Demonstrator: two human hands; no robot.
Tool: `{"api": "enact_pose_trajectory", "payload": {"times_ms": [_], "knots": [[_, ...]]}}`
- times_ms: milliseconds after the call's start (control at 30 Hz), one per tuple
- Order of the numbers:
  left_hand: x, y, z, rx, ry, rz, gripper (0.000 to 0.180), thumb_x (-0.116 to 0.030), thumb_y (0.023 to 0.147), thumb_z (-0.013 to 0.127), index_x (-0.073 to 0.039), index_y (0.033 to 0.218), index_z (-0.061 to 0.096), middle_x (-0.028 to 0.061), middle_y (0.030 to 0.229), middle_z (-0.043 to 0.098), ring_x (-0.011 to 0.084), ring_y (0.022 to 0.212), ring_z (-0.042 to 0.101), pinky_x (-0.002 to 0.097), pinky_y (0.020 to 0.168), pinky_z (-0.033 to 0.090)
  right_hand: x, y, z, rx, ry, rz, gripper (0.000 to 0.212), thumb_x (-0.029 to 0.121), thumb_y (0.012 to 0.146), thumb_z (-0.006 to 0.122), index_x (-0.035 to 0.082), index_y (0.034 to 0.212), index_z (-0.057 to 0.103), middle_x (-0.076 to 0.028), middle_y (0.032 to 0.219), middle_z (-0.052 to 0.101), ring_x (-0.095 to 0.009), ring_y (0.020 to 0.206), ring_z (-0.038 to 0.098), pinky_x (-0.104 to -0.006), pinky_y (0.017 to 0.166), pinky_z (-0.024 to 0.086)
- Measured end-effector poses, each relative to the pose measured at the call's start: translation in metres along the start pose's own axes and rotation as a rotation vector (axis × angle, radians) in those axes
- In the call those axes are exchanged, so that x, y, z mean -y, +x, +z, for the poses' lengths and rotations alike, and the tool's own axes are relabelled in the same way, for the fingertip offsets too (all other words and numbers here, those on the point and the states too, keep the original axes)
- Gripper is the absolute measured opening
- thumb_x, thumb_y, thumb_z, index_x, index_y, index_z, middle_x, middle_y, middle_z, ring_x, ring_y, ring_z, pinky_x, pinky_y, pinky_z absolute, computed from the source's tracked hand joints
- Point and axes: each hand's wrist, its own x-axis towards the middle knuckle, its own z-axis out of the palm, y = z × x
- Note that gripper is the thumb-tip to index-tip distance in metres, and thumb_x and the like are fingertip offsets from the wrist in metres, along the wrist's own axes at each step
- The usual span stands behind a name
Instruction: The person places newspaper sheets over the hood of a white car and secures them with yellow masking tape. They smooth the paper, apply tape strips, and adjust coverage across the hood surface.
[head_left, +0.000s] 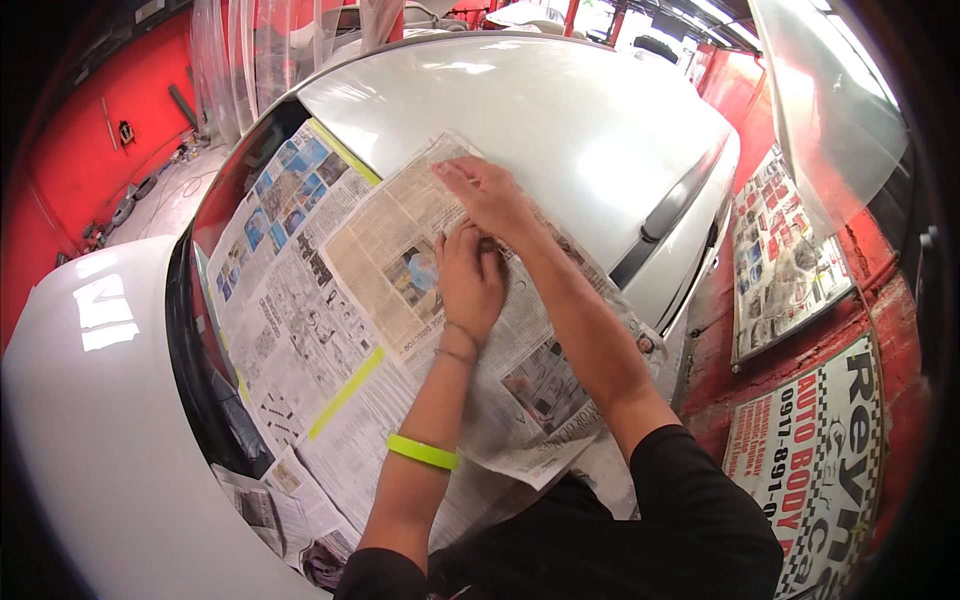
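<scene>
A newspaper sheet [400, 225] lies over the windshield area of a pale silver car. My left hand [472, 280] rests on it, fingers spread and bent on the paper. Just beyond, my right hand [490, 198] lies over the sheet near its far edge, a finger stretched to the left; some of its fingers are hidden. More newspaper [290, 330] covers the glass on the left, with neon yellow masking tape [346, 393] across a seam and another strip [343, 151] along the roof edge. A neon yellow band [422, 452] circles my left forearm.
The car roof [510, 95] spreads ahead, its hood [95, 330] to the left. A dark roof rail [680, 190] runs along the right. Beyond it are a red wall [710, 325], a leaning newspaper-covered panel [785, 265] and a printed sign [815, 450]. Clear plastic sheeting [835, 110] hangs nearby.
</scene>
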Motion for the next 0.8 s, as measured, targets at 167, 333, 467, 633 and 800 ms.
{"api": "enact_pose_trajectory", "payload": {"times_ms": [167, 333, 467, 633, 800], "knots": [[0.03, 0.006, -0.019, -0.223, -1.116, -0.534, 0.023, -0.014, 0.104, 0.063, 0.001, 0.122, 0.065, 0.0033, 0.112, 0.068, 0.0128, 0.097, 0.064, 0.0265, 0.081, 0.055, 0.017, -0.024, 0.03, 0.208, 0.181, -0.361, 0.05, 0.036, 0.096, 0.077, 0.005, 0.134, 0.069, -0.017, 0.129, 0.069, -0.025, 0.112, 0.07, -0.0379, 0.099, 0.055], [0.054, 0.134, -0.113, -0.376, -0.645, -0.309, 0.026, -0.013, 0.099, 0.058, 0.006, 0.108, 0.074, 0.0104, 0.102, 0.073, 0.0188, 0.091, 0.069, 0.0323, 0.086, 0.055, 0.046, -0.041, 0.056, 0.146, 0.164, -0.585, 0.086, 0.038, 0.092, 0.083, 0.009, 0.161, 0.04, -0.019, 0.153, 0.05, -0.03, 0.138, 0.054, -0.0453, 0.117, 0.044], [0.013, 0.225, -0.138, -0.692, -0.67, -0.165, 0.024, -0.014, 0.099, 0.06, 0.004, 0.108, 0.072, 0.0114, 0.103, 0.074, 0.0224, 0.09, 0.073, 0.032, 0.085, 0.054, 0.041, -0.055, 0.07, 0.536, 0.685, -0.098, 0.112, 0.05, 0.088, 0.086, 0.002, 0.166, 0.022, -0.024, 0.15, 0.053, -0.032, 0.142, 0.052, -0.046, 0.114, 0.048], [-0.045, 0.25, -0.116, -0.617, -0.83, 0.196, 0.017, -0.008, 0.098, 0.065, 0.002, 0.109, 0.072, 0.0103, 0.101, 0.075, 0.0195, 0.091, 0.072, 0.0316, 0.088, 0.053, 0.056, -0.075, 0.083, 0.922, 1.132, 0.185, 0.105, 0.033, 0.084, 0.095, 0.002, 0.162, 0.032, -0.015, 0.145, 0.06, -0.024, 0.134, 0.058, -0.038, 0.113, 0.048], [-0.056, 0.247, -0.106, -0.638, -0.736, 0.336, 0.017, -0.008, 0.1, 0.061, -0.001, 0.099, 0.076, 0.0052, 0.094, 0.075, 0.0157, 0.083, 0.07, 0.0265, 0.083, 0.052, 0.056, -0.087, 0.08, 0.993, 1.025, 0.085, 0.102, 0.029, 0.079, 0.098, 0.001, 0.157, 0.039, -0.012, 0.147, 0.059, -0.022, 0.136, 0.056, -0.0395, 0.117, 0.043]]}}
